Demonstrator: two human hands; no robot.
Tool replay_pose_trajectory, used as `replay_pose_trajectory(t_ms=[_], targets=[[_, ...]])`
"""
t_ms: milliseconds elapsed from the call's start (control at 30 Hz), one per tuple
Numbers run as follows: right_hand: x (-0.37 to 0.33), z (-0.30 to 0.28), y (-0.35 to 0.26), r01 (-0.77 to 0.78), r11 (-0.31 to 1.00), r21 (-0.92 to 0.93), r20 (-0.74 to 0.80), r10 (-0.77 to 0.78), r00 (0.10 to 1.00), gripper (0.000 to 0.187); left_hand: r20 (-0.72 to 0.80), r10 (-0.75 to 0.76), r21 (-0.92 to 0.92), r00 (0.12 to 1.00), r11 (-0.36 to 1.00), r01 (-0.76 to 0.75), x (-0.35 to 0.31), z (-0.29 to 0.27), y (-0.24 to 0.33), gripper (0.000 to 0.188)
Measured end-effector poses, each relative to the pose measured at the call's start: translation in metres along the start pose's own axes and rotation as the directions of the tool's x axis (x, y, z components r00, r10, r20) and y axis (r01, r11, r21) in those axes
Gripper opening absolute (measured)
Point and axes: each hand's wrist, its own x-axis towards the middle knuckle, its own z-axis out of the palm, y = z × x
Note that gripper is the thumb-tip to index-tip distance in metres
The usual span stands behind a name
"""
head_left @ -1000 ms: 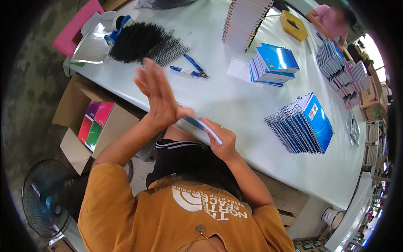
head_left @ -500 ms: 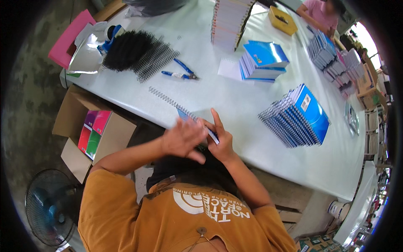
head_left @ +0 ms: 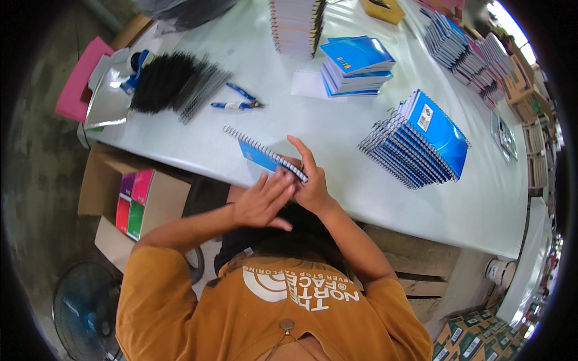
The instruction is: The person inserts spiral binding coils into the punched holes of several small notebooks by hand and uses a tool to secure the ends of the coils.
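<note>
A small blue-covered notebook point(head_left: 257, 156) is held at the table's near edge, with a spiral wire coil point(head_left: 247, 137) running along its upper edge. A short end of the coil sticks out past the notebook's far left corner. My right hand point(head_left: 313, 188) grips the notebook's near right end, its index finger pointing up. My left hand point(head_left: 265, 201) is stretched flat, fingers against the coil near that same end; its fingertips are slightly blurred. Blue-handled cutting pliers point(head_left: 238, 101) lie farther off, beside a heap of loose black coils point(head_left: 165, 83).
To the right stands a stack of spiral-bound blue notebooks point(head_left: 421, 144). Behind it is a pile of blue notebooks point(head_left: 358, 63) and a tall coil-bound stack point(head_left: 296, 27). An open carton point(head_left: 165, 201) with colourful notebooks sits left, above a fan point(head_left: 87, 313). More notebook stacks point(head_left: 460, 51) stand far right.
The coil has advanced along the notebook's edge; its loose end beyond the far corner is much shorter. More of the blue cover shows. The whole view has shifted slightly.
</note>
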Motion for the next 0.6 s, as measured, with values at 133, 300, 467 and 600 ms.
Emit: replay_pose_trajectory(t_ms=[133, 300, 467, 600], targets=[[0.0, -0.006, 0.006, -0.024, 0.999, 0.032, 0.024, 0.023, 0.999, 0.067, -0.187, -0.147, 0.212, 0.971, 0.96, 0.186, 0.058, -0.056, 0.005, 0.06], [0.003, -0.01, 0.003, -0.034, 0.995, -0.089, -0.001, 0.034, 0.999, 0.075, -0.034, -0.226, -0.043, 0.974, 0.974, 0.224, 0.098, -0.073, -0.003, 0.034], [0.002, -0.009, 0.005, -0.081, 0.995, -0.056, 0.01, 0.082, 0.997, 0.079, 0.058, -0.245, -0.101, 0.968, 0.963, 0.25, 0.105, -0.085, -0.003, 0.028], [0.004, -0.009, 0.004, -0.054, 0.995, -0.087, 0.017, 0.056, 0.998, 0.079, 0.196, -0.246, -0.107, 0.949, 0.957, 0.27, 0.118, -0.103, 0.0, 0.024]])
